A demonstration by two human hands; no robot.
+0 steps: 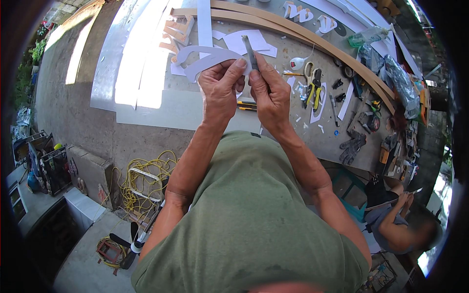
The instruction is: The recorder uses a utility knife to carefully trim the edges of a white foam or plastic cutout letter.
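Note:
My left hand [220, 88] pinches a white curved cut-out piece [207, 59] between thumb and fingers, and the piece arcs out to the left above the table. Close beside it, my right hand [271, 95] is closed round a narrow, flat grey metal file [249, 51], its worn end pointing up and away. The file lies against or very near the right end of the white piece; whether they touch I cannot tell. Under my hands, a yellow and black cutter knife [247, 106] rests on the table. White sheet offcuts [251, 41] lie just beyond.
Yellow-handled snips [315, 90], a white glue bottle [296, 63] and a dark glove [352, 147] lie to the right. Long brown strips [312, 36] cross the far side. White letter shapes [177, 36] stand far left. A seated person [398, 217] is at lower right; yellow cord [146, 178] lies at lower left.

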